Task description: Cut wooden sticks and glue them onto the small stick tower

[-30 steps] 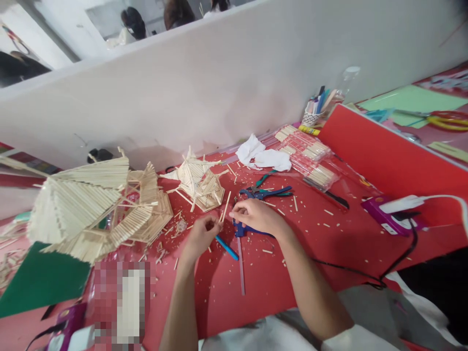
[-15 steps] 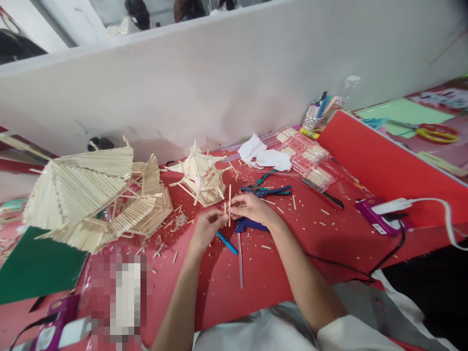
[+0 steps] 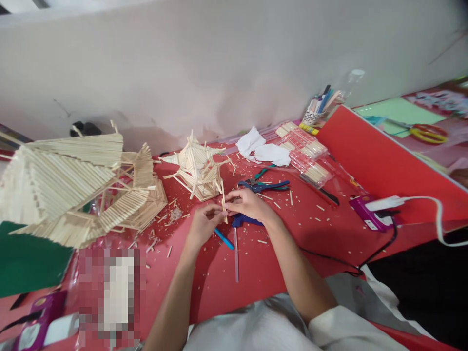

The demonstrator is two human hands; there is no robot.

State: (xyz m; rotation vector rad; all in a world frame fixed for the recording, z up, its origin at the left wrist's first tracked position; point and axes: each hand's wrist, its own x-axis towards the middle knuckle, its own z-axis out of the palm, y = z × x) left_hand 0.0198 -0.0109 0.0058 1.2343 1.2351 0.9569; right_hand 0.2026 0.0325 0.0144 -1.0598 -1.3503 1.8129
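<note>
My left hand [image 3: 204, 225] pinches the lower end of a thin wooden stick [image 3: 223, 192]. From the other side, the closed fingers of my right hand [image 3: 247, 204] grip the same stick, which stands nearly upright. A shorter piece seems to lie against it, partly hidden by fingertips. Just behind is a small roofed model [image 3: 199, 170] built of sticks. Under my right hand lies a blue glue gun [image 3: 248, 221], partly covered, with a clear glue stick [image 3: 236, 256] reaching out of it. A blue pen [image 3: 224, 239] rests beside my left hand.
A larger stick-built pavilion [image 3: 73, 183] stands left. Blue-handled pliers [image 3: 268, 186], crumpled tissue [image 3: 263, 150] and bagged sticks [image 3: 305, 151] lie behind my right hand. Offcuts litter the red table [image 3: 263, 273]. A purple power strip [image 3: 375, 214] with cables and a red board [image 3: 387, 170] are at right.
My hands have drawn closer together around the stick, and its top now leans slightly left. The view has tilted down and shifted a little; the people beyond the partition have left the picture.
</note>
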